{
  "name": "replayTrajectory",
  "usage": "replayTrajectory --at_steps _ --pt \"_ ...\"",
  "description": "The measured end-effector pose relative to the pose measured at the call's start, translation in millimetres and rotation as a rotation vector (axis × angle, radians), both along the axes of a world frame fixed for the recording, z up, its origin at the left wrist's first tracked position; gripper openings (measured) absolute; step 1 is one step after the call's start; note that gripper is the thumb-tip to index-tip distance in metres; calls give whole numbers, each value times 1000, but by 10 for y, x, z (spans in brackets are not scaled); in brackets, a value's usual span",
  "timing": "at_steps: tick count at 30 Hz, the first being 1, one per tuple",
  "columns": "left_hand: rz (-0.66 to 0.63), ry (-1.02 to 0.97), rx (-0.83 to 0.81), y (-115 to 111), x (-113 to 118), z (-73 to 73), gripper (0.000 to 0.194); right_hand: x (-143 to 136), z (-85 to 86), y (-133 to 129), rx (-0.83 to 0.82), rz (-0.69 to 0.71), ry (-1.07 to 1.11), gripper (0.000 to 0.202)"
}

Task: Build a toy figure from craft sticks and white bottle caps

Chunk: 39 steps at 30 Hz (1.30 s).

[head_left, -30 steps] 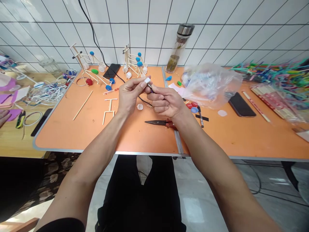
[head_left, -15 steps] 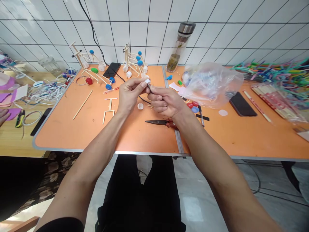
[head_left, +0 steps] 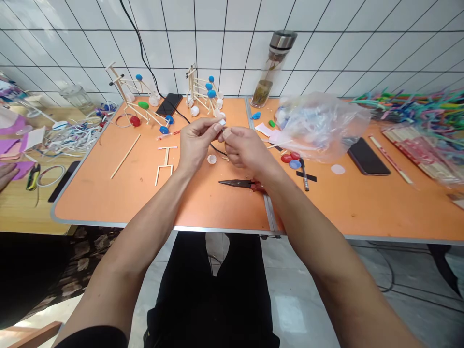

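Observation:
My left hand (head_left: 197, 142) pinches a small white piece (head_left: 222, 123) between thumb and forefinger above the orange table. My right hand (head_left: 243, 147) is closed right against it, fingers curled; what sits in its fingertips is too small to make out. Below the hands lie a white round cap (head_left: 211, 159) and a pair of pliers (head_left: 239, 183) with red handles. To the left are a small stick frame (head_left: 165, 166) and a loose wooden stick (head_left: 125, 156). Two stick models with coloured caps, a left one (head_left: 136, 104) and a right one (head_left: 203, 89), stand behind.
A glass tea bottle (head_left: 271, 70) stands by the tiled wall. A clear plastic bag (head_left: 322, 128), a phone (head_left: 369, 157), packed chopsticks (head_left: 422, 154) and a pen (head_left: 303, 175) lie to the right. Another person's hand (head_left: 7, 174) rests at the far left.
My right hand has turned, its back now more upward, with the fingers still close to the white piece. My left hand holds nearly the same place. The view has shifted slightly.

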<state>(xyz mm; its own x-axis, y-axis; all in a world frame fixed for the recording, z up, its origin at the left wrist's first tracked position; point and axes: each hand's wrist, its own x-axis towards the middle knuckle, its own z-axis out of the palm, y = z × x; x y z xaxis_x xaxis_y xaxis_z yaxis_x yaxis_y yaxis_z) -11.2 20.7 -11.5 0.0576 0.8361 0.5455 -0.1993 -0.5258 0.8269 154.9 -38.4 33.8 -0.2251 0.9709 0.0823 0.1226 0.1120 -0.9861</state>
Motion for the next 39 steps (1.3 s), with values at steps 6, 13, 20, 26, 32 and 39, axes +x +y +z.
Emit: replayTrajectory --at_steps 6,13,20,26,32,39 --pt "-50 -38 -54 -36 -24 119 32 76 90 17 -173 246 142 29" --pt "26 10 -166 0 34 -96 38 -214 -171 -52 177 -319 -597 21" --pt "-83 -86 -149 -29 33 55 25 22 33 22 -120 170 88 32" --pt "45 -13 -137 9 65 -95 30 -186 -206 12 289 -329 -564 16" --pt "27 2 -91 -13 25 -37 32 -99 -65 -16 95 -158 -245 21" --pt "-45 -65 -135 -5 23 23 26 -4 -8 26 -98 96 -28 32"
